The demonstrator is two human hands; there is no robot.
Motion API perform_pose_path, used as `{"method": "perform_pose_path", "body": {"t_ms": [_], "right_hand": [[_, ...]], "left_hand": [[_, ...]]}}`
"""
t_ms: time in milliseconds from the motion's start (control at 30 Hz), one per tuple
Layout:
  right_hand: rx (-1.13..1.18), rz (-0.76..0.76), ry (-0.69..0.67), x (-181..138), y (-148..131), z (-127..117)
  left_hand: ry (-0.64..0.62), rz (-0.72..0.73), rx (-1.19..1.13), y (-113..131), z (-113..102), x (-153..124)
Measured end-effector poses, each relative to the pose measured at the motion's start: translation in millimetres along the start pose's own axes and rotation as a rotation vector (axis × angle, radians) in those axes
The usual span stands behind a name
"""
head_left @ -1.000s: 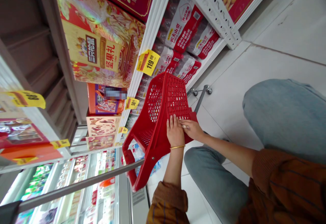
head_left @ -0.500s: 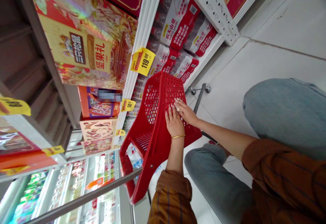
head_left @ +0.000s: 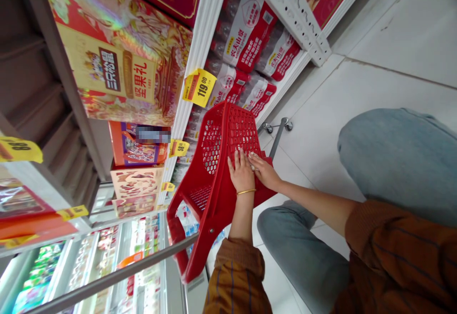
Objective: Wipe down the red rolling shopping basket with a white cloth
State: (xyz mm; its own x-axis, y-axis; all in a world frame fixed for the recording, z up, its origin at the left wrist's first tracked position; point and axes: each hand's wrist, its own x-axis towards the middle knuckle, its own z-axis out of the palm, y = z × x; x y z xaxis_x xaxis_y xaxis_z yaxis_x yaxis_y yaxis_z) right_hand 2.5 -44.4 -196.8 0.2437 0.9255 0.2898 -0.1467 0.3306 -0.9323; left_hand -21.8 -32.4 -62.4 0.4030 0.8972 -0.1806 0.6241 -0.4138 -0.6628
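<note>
A red plastic shopping cart (head_left: 223,195) with perforated sides stands tilted across the view. My left hand (head_left: 243,173), with a gold bangle at the wrist, lies flat on the cart's outer side, its fingers stretched out. Close beside it, my right hand (head_left: 266,173) presses against the same side. Under the right fingers shows a small white wad (head_left: 253,167), like crumpled tissue, mostly hidden by the hand. The hands are nearly touching.
Shelves with boxed nut gifts (head_left: 132,71) and yellow price tags (head_left: 200,87) line the left. Packs of bottled water (head_left: 243,33) sit on the lowest shelf. Metal cart legs with casters (head_left: 288,126) rest on the tiled floor (head_left: 385,75). My bent knees (head_left: 389,157) are at right.
Both hands have slid a little over the cart's side: the right one down, the left one slightly up. The right hand still covers the white wad. The view has shifted slightly.
</note>
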Motion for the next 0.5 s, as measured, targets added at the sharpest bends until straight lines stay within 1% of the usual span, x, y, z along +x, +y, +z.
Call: {"method": "perform_pose_path", "body": {"t_ms": [267,400,500], "right_hand": [[-0.009,-0.005,-0.064,-28,-14,-3],[-0.032,0.074,-0.074,-36,-16,-12],[-0.051,0.14,-0.015,-37,-11,-19]], "left_hand": [[-0.015,0.015,0.026,-1,4,-1],[-0.031,0.023,0.007,-1,3,-1],[-0.026,0.024,-0.01,-1,2,-1]]}}
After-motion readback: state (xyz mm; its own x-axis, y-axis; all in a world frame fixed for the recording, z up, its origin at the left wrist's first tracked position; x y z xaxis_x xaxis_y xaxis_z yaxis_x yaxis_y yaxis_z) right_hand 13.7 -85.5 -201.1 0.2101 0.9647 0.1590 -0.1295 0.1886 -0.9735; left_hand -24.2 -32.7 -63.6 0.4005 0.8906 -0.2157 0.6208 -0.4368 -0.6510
